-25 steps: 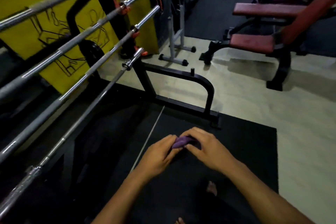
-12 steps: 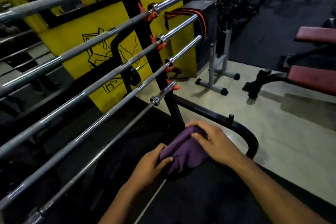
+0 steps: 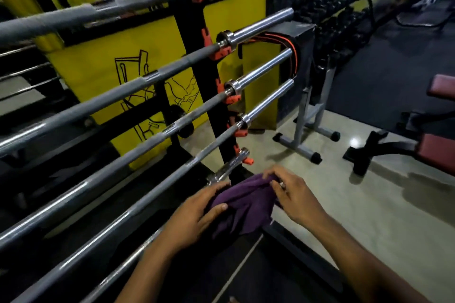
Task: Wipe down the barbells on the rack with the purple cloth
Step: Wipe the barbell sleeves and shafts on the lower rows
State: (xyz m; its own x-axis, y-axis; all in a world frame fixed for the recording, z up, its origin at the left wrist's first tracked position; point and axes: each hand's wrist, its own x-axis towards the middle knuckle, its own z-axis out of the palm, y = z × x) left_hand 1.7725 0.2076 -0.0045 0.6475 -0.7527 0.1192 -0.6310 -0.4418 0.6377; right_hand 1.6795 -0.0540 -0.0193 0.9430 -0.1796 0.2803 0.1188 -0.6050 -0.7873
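Several steel barbells (image 3: 138, 115) lie across a black rack upright (image 3: 197, 76) on orange hooks, slanting from lower left to upper right. The purple cloth (image 3: 243, 202) is bunched between both hands, just below the end of the lowest bar (image 3: 229, 167). My left hand (image 3: 194, 214) grips the cloth's left side, thumb on top. My right hand (image 3: 293, 194) pinches its upper right edge with curled fingers. The cloth does not touch any bar.
A yellow wall panel (image 3: 152, 61) stands behind the rack. A grey metal stand (image 3: 307, 120) and a red padded bench (image 3: 433, 152) sit on the pale floor to the right. Black rubber matting (image 3: 246, 278) lies under me. A dumbbell rack (image 3: 332, 7) is at the back.
Over the last second my view rose from the floor mat to the rack. Both hands lifted the cloth and spread it from a small wad into a larger bunch near the lowest bar's end.
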